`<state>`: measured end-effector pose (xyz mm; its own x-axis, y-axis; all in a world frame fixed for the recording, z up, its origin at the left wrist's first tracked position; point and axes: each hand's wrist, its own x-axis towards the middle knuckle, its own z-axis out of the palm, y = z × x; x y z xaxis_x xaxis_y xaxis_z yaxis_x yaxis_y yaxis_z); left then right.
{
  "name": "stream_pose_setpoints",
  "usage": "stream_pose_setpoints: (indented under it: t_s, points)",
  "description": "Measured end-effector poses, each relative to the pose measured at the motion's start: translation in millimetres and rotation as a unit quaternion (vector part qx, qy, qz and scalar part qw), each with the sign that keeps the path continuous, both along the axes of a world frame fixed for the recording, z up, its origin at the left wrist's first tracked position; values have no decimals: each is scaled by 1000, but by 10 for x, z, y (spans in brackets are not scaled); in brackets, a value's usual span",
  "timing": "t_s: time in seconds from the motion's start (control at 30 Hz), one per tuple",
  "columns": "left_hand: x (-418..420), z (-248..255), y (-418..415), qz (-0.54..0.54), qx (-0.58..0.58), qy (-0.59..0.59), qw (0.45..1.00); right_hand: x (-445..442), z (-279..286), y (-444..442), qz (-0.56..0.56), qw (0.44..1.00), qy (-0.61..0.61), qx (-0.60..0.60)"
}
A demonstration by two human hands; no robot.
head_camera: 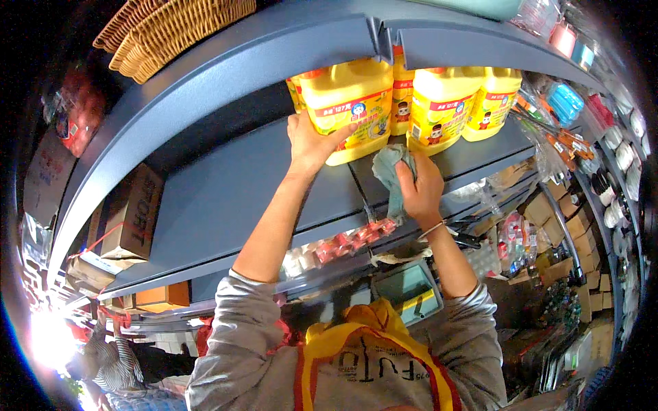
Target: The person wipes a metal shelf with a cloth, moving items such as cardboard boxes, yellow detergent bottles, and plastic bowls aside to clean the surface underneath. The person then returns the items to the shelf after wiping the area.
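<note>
Yellow plastic jugs with printed labels stand on a grey metal shelf [231,174]. My left hand [313,144] grips the lower left side of the nearest yellow jug [349,82], its thumb across the label. In my right hand [424,185] is a bunched grey-green cloth [393,164], held just in front of the jugs near the shelf's front edge. Right of the gripped jug is another yellow jug [442,113], with one more yellow jug [491,105] beside it. Further jugs behind are partly hidden.
A wicker basket [175,36] sits on the upper shelf. Cardboard boxes [133,216] occupy the shelf's left end. Below its front edge hang red and white packets [339,244]. Orange-handled tools [565,146] are at right. Another person in a striped sleeve [118,365] is at lower left.
</note>
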<state>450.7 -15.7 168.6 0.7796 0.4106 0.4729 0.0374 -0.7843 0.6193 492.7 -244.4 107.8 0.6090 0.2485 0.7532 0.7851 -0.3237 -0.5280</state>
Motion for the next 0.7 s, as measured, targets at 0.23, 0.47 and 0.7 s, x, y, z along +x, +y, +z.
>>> stream_pose_setpoints:
  t_s: [0.23,0.47,0.7]
  points:
    - [-132,-73,-76,-165,-279,-115,939,55,-28,13,18,1000,-20,7]
    - [-1092,-10,-27,-154,-326,-104,927,36,32,-70,62,997,0,-49]
    - [-2126,-122,251,-155,-279,-88,944,33,-36,17,31,999,28,-25]
